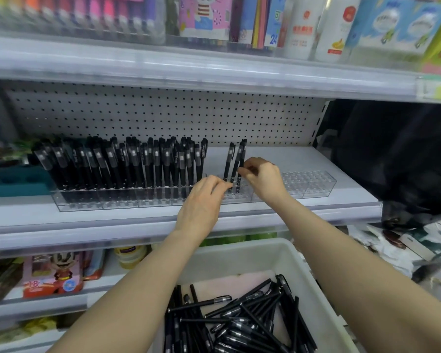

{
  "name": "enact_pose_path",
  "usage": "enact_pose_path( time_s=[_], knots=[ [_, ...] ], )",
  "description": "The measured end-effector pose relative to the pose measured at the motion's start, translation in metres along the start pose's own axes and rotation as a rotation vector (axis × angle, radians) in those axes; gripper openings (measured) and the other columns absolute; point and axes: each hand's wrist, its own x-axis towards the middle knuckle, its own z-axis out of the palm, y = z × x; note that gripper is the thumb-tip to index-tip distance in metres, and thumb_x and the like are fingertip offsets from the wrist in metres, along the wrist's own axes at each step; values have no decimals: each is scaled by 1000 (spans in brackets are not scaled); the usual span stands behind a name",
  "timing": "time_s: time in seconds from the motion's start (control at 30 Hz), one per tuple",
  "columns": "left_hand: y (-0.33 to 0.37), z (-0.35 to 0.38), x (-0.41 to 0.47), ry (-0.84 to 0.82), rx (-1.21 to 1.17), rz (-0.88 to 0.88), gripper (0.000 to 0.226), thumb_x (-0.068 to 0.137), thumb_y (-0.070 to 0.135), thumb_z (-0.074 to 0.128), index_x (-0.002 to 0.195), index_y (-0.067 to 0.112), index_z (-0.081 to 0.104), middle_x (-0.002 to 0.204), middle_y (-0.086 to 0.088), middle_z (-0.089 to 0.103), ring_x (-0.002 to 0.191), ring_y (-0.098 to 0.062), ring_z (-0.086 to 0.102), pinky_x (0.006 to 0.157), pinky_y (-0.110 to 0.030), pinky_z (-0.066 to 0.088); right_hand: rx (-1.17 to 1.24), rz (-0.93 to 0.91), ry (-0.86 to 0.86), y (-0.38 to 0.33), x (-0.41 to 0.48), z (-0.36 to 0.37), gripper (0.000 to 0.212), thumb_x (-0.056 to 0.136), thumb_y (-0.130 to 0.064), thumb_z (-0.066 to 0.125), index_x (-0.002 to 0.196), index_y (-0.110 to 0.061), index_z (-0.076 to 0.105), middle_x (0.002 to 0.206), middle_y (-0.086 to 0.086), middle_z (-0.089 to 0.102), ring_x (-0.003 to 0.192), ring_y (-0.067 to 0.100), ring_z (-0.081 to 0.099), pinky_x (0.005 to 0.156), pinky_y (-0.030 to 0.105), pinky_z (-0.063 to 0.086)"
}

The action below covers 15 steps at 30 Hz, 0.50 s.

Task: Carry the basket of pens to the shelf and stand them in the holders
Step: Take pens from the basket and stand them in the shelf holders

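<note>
Pegboard backs the white shelf, where a row of clear holders runs along its near edge. The left stretch is packed with upright black pens; the right stretch has none. Between them three pens stand a little apart. The right grip pinches the rightmost pen partway up its barrel, thumb and fingers closed on it. The left grip has its fingertips bunched at the foot of that small group, touching or just beside a barrel; whether it holds one I cannot tell. Below and nearer, the white basket holds many loose pens. The risk, I judge, is a tip missing its hole so the pen leans into its neighbours, or a wrist knocking the standing ones as it draws back.
</note>
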Motion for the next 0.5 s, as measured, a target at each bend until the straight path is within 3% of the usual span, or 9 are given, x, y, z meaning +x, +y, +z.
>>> enact_pose_path(
  time_s=[0.07, 0.17, 0.3, 0.37, 0.5],
  knots=[
    [0, -1, 0, -12, -4, -6, 52, 80, -5, 73, 126, 11, 58, 110, -1, 52, 102, -18, 53, 87, -29, 49, -21, 2, -3, 0, -3, -3, 18, 92, -24, 65, 100, -9, 71, 94, 9, 68, 85, 26, 62, 75, 30, 49],
    [0, -2, 0, -21, 3, -8, 53, 79, -6, 73, 127, 11, 57, 110, -1, 51, 102, -18, 52, 87, -30, 51, 8, -45, 134, 1, -31, -7, 25, 94, -18, 62, 117, -11, 65, 107, 5, 65, 92, 17, 61, 84, 26, 48],
    [1, -2, 0, -30, 5, -19, 48, 83, -4, 70, 127, 11, 58, 111, -1, 52, 105, -18, 51, 90, -28, 48, 32, -137, 331, 8, -96, 1, 9, 93, -12, 60, 101, -14, 64, 94, -4, 62, 85, 14, 56, 75, 24, 45],
    [1, -2, 0, -24, 9, -16, 46, 84, -5, 69, 126, 11, 59, 110, -1, 53, 105, -19, 51, 91, -29, 47, 26, -120, 253, 16, -126, 10, 5, 92, -13, 61, 94, -16, 64, 87, -6, 61, 79, 12, 54, 69, 23, 43],
    [0, -1, 1, -27, 12, -20, 45, 85, -7, 66, 126, 10, 58, 109, -2, 52, 104, -19, 50, 92, -30, 47, -39, 0, -139, 46, -177, 31, 8, 89, -15, 63, 95, -17, 68, 85, -9, 64, 77, 7, 56, 72, 24, 47]
  ],
)
